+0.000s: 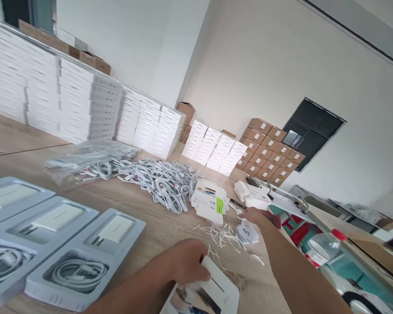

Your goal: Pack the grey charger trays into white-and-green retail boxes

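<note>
My left hand (191,264) is closed on the edge of a white printed box (218,288) with a product picture on its face. Part of that box runs out of view at the bottom. Farther out, my right hand (258,216) reaches over the table, its fingers apart, beside a small pile of white cards (248,232). Just beyond it are a stack of white folded papers (257,196) and a dark pen (238,204). Thin white paper strips (221,233) lie scattered between my hands.
Grey trays (124,257) with white chargers and coiled cables stand at left. Behind are a heap of cables (163,181), flat printed boxes (209,200) and stacked white boxes (153,126). A red-capped bottle (324,246) is at right; brown cartons (265,148) stand by the wall.
</note>
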A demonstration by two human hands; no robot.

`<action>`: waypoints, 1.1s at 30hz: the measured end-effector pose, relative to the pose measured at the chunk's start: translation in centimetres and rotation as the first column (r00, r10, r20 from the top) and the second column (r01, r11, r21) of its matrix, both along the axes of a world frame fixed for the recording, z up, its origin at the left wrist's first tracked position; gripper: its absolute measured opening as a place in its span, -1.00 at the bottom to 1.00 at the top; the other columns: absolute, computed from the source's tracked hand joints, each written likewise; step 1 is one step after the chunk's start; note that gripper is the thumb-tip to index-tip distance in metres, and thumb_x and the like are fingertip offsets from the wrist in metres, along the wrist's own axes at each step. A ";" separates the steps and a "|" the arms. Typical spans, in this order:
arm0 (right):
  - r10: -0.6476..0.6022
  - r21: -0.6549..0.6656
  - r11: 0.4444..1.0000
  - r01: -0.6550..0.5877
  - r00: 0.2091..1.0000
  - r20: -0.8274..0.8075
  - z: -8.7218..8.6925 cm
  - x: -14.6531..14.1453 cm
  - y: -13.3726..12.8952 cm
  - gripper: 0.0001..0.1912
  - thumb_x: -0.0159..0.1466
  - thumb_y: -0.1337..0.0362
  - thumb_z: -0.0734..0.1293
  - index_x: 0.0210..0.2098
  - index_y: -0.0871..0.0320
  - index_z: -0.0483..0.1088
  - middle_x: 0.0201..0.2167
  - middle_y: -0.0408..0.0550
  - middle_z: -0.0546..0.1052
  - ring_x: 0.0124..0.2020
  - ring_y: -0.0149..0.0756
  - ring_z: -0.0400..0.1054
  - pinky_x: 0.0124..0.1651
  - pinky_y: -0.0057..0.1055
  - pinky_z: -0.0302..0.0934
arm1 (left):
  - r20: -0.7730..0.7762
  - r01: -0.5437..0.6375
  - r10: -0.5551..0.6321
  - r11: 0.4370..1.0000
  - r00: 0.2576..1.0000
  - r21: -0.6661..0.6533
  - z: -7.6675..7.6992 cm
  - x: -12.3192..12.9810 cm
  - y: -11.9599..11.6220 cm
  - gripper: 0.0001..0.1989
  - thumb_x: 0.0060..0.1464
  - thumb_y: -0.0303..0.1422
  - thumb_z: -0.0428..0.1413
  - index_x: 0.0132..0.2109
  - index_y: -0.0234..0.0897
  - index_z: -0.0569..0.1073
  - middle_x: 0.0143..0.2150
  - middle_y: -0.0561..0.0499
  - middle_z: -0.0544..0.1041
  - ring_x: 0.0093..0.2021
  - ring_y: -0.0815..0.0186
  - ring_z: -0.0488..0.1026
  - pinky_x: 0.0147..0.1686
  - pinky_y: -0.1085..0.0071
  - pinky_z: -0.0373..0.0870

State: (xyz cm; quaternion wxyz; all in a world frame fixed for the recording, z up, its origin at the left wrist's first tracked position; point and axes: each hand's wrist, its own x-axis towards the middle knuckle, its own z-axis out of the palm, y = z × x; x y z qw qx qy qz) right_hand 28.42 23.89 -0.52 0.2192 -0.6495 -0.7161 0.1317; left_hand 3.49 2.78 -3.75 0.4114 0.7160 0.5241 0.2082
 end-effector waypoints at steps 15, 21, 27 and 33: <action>0.119 0.015 0.993 -0.118 0.982 -0.146 2.6 -1.5 -2.4 -0.65 -0.14 0.18 0.53 -0.39 0.15 0.44 -0.39 -0.04 0.56 -0.25 -0.12 0.45 -0.17 -0.25 0.29 | 0.125 -0.056 0.061 0.997 0.990 -0.049 -0.7 -0.2 0.6 -0.59 -0.31 -0.43 0.17 -0.17 -0.16 0.51 -0.45 0.08 0.43 -0.54 0.28 0.35 -0.58 0.42 0.16; 0.502 0.173 0.849 -0.500 0.655 -0.565 0.2 -4.1 -12.0 -0.55 0.04 0.10 0.51 -0.12 0.11 0.44 -0.20 0.02 0.57 -0.14 -0.13 0.42 -0.12 -0.25 0.27 | 0.215 -0.060 0.054 0.998 0.975 0.023 -1.2 -0.8 1.2 -0.67 -0.27 -0.50 0.07 -0.27 -0.20 0.56 -0.44 0.07 0.41 -0.54 0.36 0.25 -0.56 0.47 0.10; 0.258 0.031 0.809 -0.587 0.308 -0.916 -3.9 -4.2 -15.7 -0.55 0.11 0.01 0.47 -0.08 0.08 0.44 -0.14 0.03 0.58 -0.24 -0.22 0.44 -0.35 -0.39 0.23 | 0.183 -0.054 0.048 0.998 0.982 0.026 -0.3 -0.8 1.5 -0.82 -0.12 -0.36 0.12 -0.33 -0.25 0.58 -0.55 0.08 0.37 -0.54 0.34 0.22 -0.54 0.44 0.07; 0.094 -0.076 0.846 -0.527 0.288 -0.953 -3.6 -4.5 -15.1 -0.56 0.11 -0.14 0.41 -0.40 0.15 0.42 -0.42 -0.02 0.56 -0.49 -0.32 0.37 -0.60 -0.49 0.04 | 0.172 -0.030 0.020 0.998 0.985 0.052 0.4 -0.5 1.1 -0.69 0.01 -0.07 0.16 -0.39 -0.26 0.53 -0.56 0.11 0.31 -0.51 0.35 0.20 -0.51 0.45 0.05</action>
